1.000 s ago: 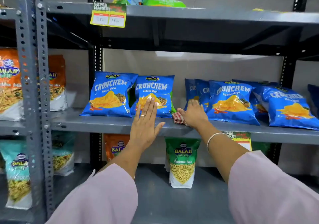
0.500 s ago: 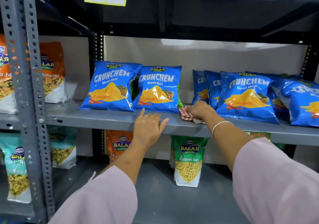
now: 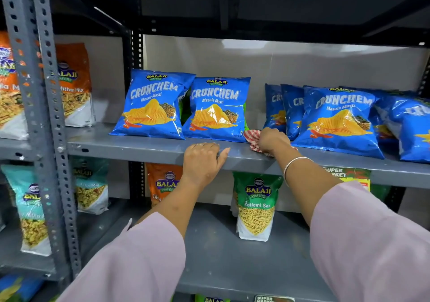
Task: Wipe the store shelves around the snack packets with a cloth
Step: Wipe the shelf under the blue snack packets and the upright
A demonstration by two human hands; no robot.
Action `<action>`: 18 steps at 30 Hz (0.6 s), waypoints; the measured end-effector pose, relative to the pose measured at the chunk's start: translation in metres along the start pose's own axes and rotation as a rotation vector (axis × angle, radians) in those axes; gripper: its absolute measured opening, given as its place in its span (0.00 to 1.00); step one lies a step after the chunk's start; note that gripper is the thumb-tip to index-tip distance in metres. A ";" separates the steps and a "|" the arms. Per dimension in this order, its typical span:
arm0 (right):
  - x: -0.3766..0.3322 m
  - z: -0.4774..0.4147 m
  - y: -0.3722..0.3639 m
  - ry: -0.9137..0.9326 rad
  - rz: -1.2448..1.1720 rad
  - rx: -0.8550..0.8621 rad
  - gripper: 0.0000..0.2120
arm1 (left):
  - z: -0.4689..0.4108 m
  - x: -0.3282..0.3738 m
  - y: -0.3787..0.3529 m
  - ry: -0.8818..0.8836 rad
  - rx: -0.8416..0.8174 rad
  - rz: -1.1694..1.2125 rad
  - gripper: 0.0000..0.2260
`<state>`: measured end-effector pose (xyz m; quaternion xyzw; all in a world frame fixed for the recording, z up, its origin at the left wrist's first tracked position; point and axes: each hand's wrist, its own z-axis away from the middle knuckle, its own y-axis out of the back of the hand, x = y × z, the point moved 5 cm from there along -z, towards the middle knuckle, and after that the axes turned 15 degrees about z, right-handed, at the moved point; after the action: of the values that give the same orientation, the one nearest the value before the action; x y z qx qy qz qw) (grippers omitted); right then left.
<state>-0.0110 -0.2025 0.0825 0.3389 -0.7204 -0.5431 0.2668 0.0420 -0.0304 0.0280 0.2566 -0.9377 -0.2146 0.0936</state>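
A grey metal shelf (image 3: 139,147) carries blue Crunchem snack packets: two on the left (image 3: 151,106) (image 3: 217,109) and a group on the right (image 3: 337,120). My right hand (image 3: 272,140) presses a red-and-white checked cloth (image 3: 252,136) onto the shelf in the gap between the two groups, fingers closed on it. My left hand (image 3: 203,162) rests on the shelf's front edge, fingers curled over the lip, in front of the second packet. It holds no object.
A lower shelf (image 3: 209,255) holds a green Ratlami Sev pouch (image 3: 256,206) and an orange pouch (image 3: 162,185). A perforated grey upright (image 3: 46,115) stands at left, with more snack pouches (image 3: 74,85) beyond it. A price tag (image 3: 349,176) hangs on the shelf edge at right.
My left hand dropped from the front of the second packet to the shelf's front edge. My right hand drew the cloth forward from the gap toward the shelf front. The view tilted down.
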 end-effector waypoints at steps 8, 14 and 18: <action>0.003 0.019 0.016 -0.014 -0.206 0.106 0.17 | 0.003 0.010 0.008 0.089 -0.192 -0.120 0.35; -0.019 0.039 0.035 0.054 -0.420 0.187 0.16 | 0.023 0.005 0.042 0.193 -0.073 -0.253 0.32; -0.058 0.063 0.039 0.245 -0.533 0.235 0.17 | 0.051 -0.012 0.069 0.206 -0.075 -0.324 0.31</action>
<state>-0.0300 -0.1125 0.1027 0.6071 -0.6266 -0.4622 0.1589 0.0069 0.0472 0.0123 0.4211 -0.8610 -0.2344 0.1626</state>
